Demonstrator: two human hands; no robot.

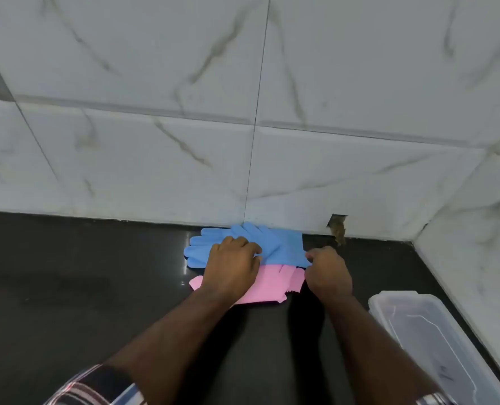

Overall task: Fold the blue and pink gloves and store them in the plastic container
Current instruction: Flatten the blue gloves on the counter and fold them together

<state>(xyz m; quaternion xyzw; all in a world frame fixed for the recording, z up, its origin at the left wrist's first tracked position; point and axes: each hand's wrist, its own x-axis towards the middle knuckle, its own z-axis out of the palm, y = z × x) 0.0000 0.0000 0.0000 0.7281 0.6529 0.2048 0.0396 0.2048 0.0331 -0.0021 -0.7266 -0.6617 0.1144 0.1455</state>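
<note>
The blue gloves [275, 244] lie flat on the black countertop against the wall, fingers pointing left. The pink gloves [269, 287] lie just in front of them, partly under my hands. My left hand [231, 267] presses palm-down across both pairs, fingers resting on the blue gloves. My right hand [327, 273] pinches the right cuff corner of the blue gloves. The clear plastic container [436, 340] stands open at the right, close to my right forearm.
The black countertop [67, 287] stretches to the left. White marble-look tiled walls [184, 127] close the back and right side. A small broken hole [338, 226] in the tile sits just right of the gloves.
</note>
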